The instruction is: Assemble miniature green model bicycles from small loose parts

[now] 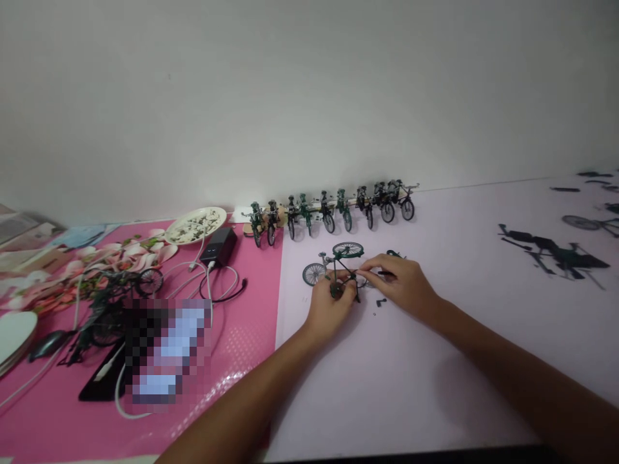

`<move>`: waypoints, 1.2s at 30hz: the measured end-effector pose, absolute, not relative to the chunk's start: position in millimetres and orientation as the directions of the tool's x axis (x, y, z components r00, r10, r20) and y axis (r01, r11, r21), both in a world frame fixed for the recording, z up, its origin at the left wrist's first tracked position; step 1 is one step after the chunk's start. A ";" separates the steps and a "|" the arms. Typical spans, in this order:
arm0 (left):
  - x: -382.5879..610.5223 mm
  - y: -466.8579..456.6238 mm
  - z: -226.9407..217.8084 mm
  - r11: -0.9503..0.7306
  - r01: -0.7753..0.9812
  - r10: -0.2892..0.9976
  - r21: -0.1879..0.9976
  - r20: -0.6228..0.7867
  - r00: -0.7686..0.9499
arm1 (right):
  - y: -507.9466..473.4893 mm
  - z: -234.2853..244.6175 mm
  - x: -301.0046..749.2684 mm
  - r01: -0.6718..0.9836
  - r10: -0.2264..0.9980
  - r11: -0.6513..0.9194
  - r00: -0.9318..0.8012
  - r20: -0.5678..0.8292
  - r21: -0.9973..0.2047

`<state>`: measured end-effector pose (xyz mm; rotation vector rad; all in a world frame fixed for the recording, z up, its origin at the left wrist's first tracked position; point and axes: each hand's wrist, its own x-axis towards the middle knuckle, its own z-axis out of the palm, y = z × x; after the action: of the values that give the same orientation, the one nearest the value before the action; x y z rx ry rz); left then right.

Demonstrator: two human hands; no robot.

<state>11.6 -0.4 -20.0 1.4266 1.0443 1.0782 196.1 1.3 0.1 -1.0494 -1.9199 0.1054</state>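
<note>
A small dark green model bicycle (342, 264) is held low over the white tabletop, its spoked wheel (314, 274) showing to the left of the frame. My left hand (331, 298) is closed around the frame's lower part. From the right, my right hand (394, 277) reaches to the same frame with thumb and forefinger pinched at it; what lies between those fingertips is too small to make out. Another loose wheel (348, 249) is just behind the frame, and I cannot tell if it is attached. A little black part (382, 302) lies below my right hand.
Several finished model bicycles (327, 211) stand in a row along the wall. More parts (556, 251) lie at right. On the pink cover at left are a black power adapter (218, 247), cables, a plate (196, 225), flowers (87, 264), and a heap of model bicycles (104, 316).
</note>
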 end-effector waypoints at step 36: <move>14.9 -3.2 -13.0 -0.042 -0.018 0.977 0.999 0.045 0.207 | 6.3 -0.4 203.6 0.638 0.798 0.551 -0.212 0.565 -0.539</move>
<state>14.9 -3.2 -13.0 1.3225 1.0225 1.0909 203.6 6.3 -0.4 -1.1626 -1.9347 0.2371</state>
